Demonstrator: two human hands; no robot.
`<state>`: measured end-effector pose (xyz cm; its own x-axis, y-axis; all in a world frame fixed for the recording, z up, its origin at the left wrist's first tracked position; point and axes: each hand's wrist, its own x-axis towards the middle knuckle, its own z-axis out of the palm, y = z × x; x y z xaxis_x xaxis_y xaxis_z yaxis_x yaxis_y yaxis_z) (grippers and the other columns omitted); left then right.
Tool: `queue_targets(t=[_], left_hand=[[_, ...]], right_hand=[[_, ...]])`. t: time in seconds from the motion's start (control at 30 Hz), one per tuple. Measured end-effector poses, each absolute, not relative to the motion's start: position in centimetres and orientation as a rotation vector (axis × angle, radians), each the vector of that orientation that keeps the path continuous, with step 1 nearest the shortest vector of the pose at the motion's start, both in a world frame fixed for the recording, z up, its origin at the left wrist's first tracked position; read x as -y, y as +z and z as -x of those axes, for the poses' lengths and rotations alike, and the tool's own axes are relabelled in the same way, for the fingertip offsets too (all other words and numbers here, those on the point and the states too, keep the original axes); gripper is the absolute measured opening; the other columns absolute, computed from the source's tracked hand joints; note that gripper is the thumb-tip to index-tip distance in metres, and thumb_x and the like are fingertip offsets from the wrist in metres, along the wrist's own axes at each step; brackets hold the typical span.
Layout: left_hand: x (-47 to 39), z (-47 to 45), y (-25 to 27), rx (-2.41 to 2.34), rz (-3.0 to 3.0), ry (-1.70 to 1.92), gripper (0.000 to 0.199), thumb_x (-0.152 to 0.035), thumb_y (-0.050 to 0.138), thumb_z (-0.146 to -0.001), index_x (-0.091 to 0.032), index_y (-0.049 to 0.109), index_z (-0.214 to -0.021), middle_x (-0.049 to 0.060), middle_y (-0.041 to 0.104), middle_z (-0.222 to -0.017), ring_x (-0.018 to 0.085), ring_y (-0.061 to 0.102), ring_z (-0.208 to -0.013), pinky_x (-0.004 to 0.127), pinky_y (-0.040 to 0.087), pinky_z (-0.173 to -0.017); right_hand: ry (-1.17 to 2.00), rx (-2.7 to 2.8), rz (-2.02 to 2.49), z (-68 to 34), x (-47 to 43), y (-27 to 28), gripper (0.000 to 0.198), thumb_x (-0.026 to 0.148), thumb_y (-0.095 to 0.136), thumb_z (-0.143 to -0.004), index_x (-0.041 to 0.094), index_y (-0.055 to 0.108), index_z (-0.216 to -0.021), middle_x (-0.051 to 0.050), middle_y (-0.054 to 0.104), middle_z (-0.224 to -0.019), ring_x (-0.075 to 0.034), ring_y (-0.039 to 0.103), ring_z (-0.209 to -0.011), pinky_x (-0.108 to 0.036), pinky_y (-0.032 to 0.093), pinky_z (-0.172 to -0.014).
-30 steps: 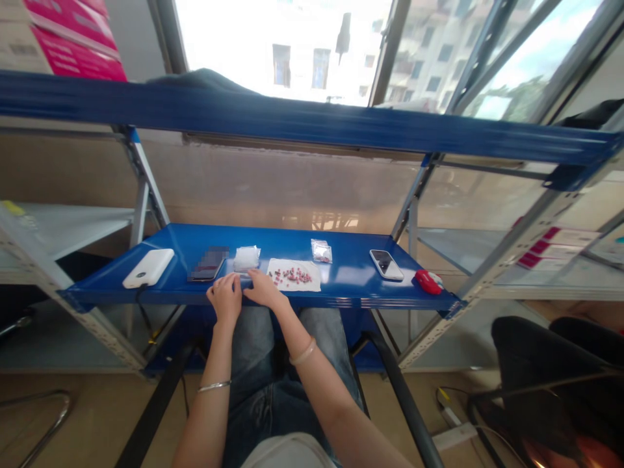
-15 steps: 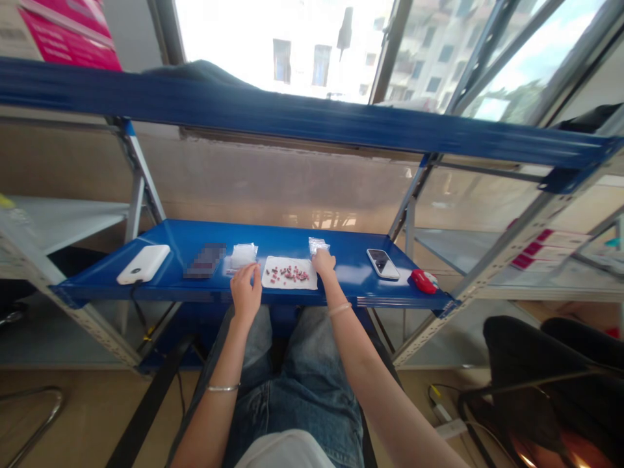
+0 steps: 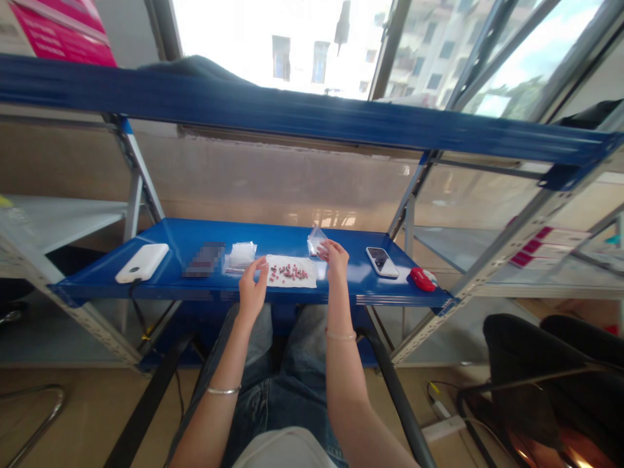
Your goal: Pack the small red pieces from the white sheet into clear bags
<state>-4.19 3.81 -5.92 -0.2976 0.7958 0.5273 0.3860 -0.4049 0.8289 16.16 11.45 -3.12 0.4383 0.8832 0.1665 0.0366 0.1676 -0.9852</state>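
My right hand (image 3: pixel 337 260) pinches a small clear plastic bag (image 3: pixel 316 239) between thumb and fingers, just beyond the right end of a white tray (image 3: pixel 308 282). Small pink and dark pieces (image 3: pixel 291 272) lie scattered over the tray. At the tray's left end is my left hand (image 3: pixel 253 286), its fingers loosely bent, thumb apart, with nothing visible in them. Left of that hand lies a stack of clear plastic bags (image 3: pixel 242 255) on the blue shelf (image 3: pixel 280 239).
A white power bank (image 3: pixel 142 263) with a cable and a blurred dark flat object (image 3: pixel 203 260) lie to the left. On the right are a phone (image 3: pixel 382 262) and a red and white item (image 3: pixel 423 279). A blue upper shelf beam (image 3: pixel 292 120) crosses above.
My right hand has lifted a clear bag from the shelf and turned upright with it. My left hand has moved right, to the tray's left end.
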Motion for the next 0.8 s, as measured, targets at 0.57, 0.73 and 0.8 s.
queue_targets(t=[0.57,0.73,0.8], left_hand=[[-1.6,3.1,-3.0,-1.053,-1.302,1.775,0.035,-0.041,0.070,-0.071,-0.014,0.066,-0.092,0.009,0.074,-0.086,0.022,0.070,-0.076,0.034,0.054,-0.075],[-0.6,2.4,-2.3,-1.056,-1.514,1.699,0.027,-0.039,0.065,-0.077,-0.018,0.071,-0.092,0.006,0.074,-0.094,0.022,0.069,-0.088,0.033,0.053,-0.082],[-0.4,2.3,-2.2,-1.075,-1.566,1.666,0.027,-0.039,0.064,-0.078,-0.018,0.072,-0.093,0.006,0.073,-0.098,0.023,0.067,-0.092,0.034,0.053,-0.085]], right_hand=[[1.137,1.133,0.886,-12.2,-2.5,-1.5,0.029,0.043,0.071,-0.067,0.017,0.058,-0.067,0.001,0.060,-0.058,-0.010,0.055,-0.053,-0.021,0.040,-0.050],[1.373,1.269,0.815,-11.2,-1.0,-0.4,0.035,0.049,0.068,-0.070,0.015,0.066,-0.076,-0.004,0.067,-0.073,-0.012,0.062,-0.061,-0.020,0.045,-0.051],[1.359,1.255,0.836,-10.9,-0.8,-0.2,0.036,0.051,0.067,-0.070,0.015,0.067,-0.078,-0.004,0.066,-0.072,-0.013,0.063,-0.063,-0.020,0.048,-0.052]])
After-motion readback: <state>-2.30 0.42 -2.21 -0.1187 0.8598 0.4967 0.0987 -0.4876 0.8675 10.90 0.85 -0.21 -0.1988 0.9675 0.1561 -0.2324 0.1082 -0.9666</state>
